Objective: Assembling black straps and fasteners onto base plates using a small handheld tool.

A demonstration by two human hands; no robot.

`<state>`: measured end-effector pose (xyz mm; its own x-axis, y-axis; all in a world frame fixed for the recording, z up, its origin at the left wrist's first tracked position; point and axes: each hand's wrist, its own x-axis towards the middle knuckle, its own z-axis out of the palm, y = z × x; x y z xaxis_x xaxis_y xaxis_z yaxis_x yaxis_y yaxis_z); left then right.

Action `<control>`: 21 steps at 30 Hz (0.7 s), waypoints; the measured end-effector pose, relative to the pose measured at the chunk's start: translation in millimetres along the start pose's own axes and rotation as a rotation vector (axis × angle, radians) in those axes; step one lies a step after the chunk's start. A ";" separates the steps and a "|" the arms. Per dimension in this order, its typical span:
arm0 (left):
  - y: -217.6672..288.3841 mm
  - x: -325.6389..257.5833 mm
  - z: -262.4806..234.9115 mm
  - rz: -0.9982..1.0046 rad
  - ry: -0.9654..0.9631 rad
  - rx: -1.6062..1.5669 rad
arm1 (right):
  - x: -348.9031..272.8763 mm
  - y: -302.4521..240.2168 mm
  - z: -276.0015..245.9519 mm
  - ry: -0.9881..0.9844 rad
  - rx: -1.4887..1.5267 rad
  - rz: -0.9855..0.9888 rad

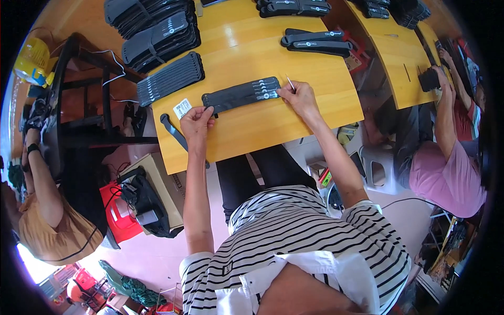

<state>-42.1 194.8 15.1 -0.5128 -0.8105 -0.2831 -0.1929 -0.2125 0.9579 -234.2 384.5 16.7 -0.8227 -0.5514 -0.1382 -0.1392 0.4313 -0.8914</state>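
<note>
A fanned stack of several flat black straps (240,94) with small white prints lies across the yellow wooden table (273,126). My left hand (196,120) pinches the stack's left end. My right hand (297,97) rests on its right end and holds a thin metal pin (290,83) that sticks up between the fingers. A small white label (182,108) lies just left of my left hand, and a single black strap (174,132) lies at the table's left edge.
More black strap piles sit at the table's far left (157,37) and far side (315,41). A cardboard box and black bag (149,197) stand on the floor at left. One person sits at left (47,210), another at right (446,157) by a second table.
</note>
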 end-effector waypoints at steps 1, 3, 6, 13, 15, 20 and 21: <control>0.3 0.6 0.8 -0.005 0.000 0.004 | 0.5 1.5 0.4 0.001 0.000 0.003; 0.9 0.5 3.1 0.002 -0.002 0.006 | 2.1 6.5 2.1 0.038 -0.027 -0.022; -0.8 1.7 3.7 0.003 0.009 0.025 | 6.4 14.7 4.9 0.083 -0.090 -0.020; -6.9 7.0 0.8 0.015 0.042 0.026 | 3.8 3.0 5.1 0.079 -0.169 0.015; -5.7 6.6 1.5 0.013 0.041 0.031 | 3.6 2.8 6.5 0.108 -0.203 0.012; -3.0 5.4 3.6 0.001 0.013 0.001 | 4.7 4.3 4.4 0.077 -0.200 0.024; -1.8 3.8 3.5 0.002 0.028 -0.006 | 3.8 2.1 3.8 0.078 -0.204 0.031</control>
<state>-46.6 194.0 12.1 -0.4899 -0.8257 -0.2797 -0.1869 -0.2140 0.9588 -235.5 380.6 12.7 -0.8672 -0.4824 -0.1236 -0.2154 0.5872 -0.7803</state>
